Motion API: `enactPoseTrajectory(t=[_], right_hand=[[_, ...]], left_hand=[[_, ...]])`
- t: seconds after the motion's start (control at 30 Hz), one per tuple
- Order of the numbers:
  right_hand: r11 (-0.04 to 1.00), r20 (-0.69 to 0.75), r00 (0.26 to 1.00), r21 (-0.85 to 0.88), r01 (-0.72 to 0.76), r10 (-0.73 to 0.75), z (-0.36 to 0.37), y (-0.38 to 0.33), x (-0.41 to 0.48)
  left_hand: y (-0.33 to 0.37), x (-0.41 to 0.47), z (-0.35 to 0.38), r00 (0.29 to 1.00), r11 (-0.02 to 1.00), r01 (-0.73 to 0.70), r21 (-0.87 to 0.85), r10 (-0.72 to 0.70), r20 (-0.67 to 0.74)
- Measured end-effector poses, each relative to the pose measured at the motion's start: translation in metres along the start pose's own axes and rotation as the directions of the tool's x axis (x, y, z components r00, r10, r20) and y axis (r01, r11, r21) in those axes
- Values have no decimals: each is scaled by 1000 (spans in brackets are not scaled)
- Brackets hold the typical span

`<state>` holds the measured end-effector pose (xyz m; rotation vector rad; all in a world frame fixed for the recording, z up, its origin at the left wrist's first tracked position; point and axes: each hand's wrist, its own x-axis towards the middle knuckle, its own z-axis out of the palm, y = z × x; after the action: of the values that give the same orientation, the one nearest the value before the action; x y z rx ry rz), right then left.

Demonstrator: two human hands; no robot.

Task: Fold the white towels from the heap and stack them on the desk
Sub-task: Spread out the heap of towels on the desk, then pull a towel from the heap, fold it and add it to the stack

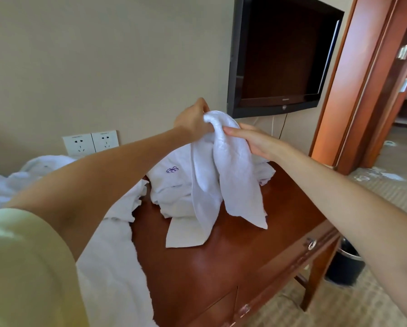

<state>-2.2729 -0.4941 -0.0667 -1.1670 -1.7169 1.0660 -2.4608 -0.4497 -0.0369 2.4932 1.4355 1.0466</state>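
- Left hand (pixel 193 121): raised above the far part of the tabletop (pixel 221 267), fingers curled tight round the bunched top of a white towel (pixel 230 166).
- Right hand (pixel 256 140): at 3 o'clock of the left hand and just beside it. The thumb lies on the front of the same towel and the other fingers pass behind it, so the cloth is pinched between them.
- The towel hangs from both hands in two long tails. The 7 o'clock tail reaches down and its squared end lies on the tabletop. The 5 o'clock tail ends in a point low over the wood; I cannot tell if it touches.
- Heap (pixel 171 182): crumpled white cloth with a small purple emblem sits on the tabletop directly behind the hanging towel, toward 12 o'clock of the wood surface.
- White linen (pixel 113 256): more white cloth spills over the tabletop's 9 o'clock edge and runs on under my left forearm.
- Sleeve (pixel 20 267): pale yellow, at 8 o'clock of the view, covers my left upper arm.
- Wall sockets (pixel 90 142): a pair at 10 o'clock of the heap.
- Television (pixel 280 55): dark, wall-mounted, at 1 o'clock above the hands.
- Drawer knob (pixel 311 244): metal, on the tabletop's 3 o'clock front.
- Dark bin (pixel 344 267): on the floor past that front.
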Motion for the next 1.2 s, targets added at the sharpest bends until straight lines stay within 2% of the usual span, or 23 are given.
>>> enactPoseTrajectory(t=[0.13, 0.2, 0.27, 0.33, 0.37, 0.43, 0.5, 0.53, 0.57, 0.63, 0.67, 0.7, 0.73, 0.8, 0.83, 0.87, 0.9, 0.93, 1.0, 1.03, 1.07, 1.13, 1.2], right_hand=[[997, -69, 997, -68, 20, -25, 3, -2, 2], [982, -147, 988, -190, 9, -37, 1, 1, 3], [927, -193, 977, -375, 14, -93, -1, 4, 5], [866, -212, 964, -499, 31, -157, -5, 9, 9], [845, -246, 951, -535, 28, -187, -6, 12, 13], [822, -359, 901, -569, -4, -244, -8, 16, 18], [856, -463, 837, -517, 11, -291, -7, 14, 22], [889, -504, 810, -456, 45, -300, -5, 9, 22], [921, -536, 792, -380, 84, -294, -4, 5, 22], [960, -562, 785, -236, 149, -260, -2, -4, 18], [974, -565, 795, -174, 146, -220, -4, -6, 18], [986, -553, 816, -88, 144, -169, -6, -8, 17], [989, -520, 847, 30, 146, -109, -8, -9, 17], [931, -434, 901, 330, 155, 4, -10, -12, 17], [900, -395, 918, 415, 136, 43, -8, -13, 16], [882, -351, 934, 459, 104, 72, -7, -11, 15], [871, -337, 935, 485, 71, 111, -4, -9, 14], [866, -331, 933, 497, 44, 143, -3, -4, 13], [837, -279, 940, 546, -13, 197, 0, 4, 9], [835, -249, 943, 547, -52, 221, 1, 7, 8], [842, -246, 939, 534, -77, 242, 0, 12, 10], [868, -285, 922, 487, -98, 263, -1, 17, 11], [921, -342, 900, 364, -136, 268, -7, 27, 11]], left_hand=[[0, 7, 6, 997, 995, 54, 86, -59, 54], [-3, 7, 6, 980, 988, 30, 152, -59, 190], [-11, 2, 5, 901, 990, 36, 137, -91, 424], [-22, -6, 2, 777, 990, 90, 109, -138, 614], [-28, -9, 3, 732, 988, 105, 110, -152, 664], [-40, -14, 12, 707, 985, 122, 118, -170, 686], [-45, -22, 21, 728, 984, 112, 141, -178, 662], [-46, -26, 24, 713, 984, 110, 138, -175, 679], [-47, -30, 26, 659, 986, 142, 91, -163, 734], [-49, -33, 23, 485, 937, 346, -47, -136, 864], [-51, -33, 19, 426, 894, 433, -116, -89, 900], [-53, -32, 14, 427, 858, 481, -182, -48, 903], [-54, -30, 10, 482, 832, 498, -245, -31, 875], [-55, -28, 5, 672, 769, 506, -391, -68, 737], [-56, -27, 6, 761, 730, 509, -456, -134, 635], [-56, -25, 9, 812, 699, 510, -501, -200, 548], [-57, -23, 13, 822, 686, 517, -511, -231, 521], [-56, -24, 16, 796, 681, 537, -497, -213, 567], [-52, -28, 21, 685, 693, 574, -435, -117, 719], [-51, -30, 24, 655, 704, 567, -427, -72, 752], [-49, -32, 26, 656, 703, 547, -454, -24, 755], [-43, -32, 29, 705, 664, 504, -552, 53, 708], [-35, -29, 27, 753, 634, 488, -600, 42, 656]])
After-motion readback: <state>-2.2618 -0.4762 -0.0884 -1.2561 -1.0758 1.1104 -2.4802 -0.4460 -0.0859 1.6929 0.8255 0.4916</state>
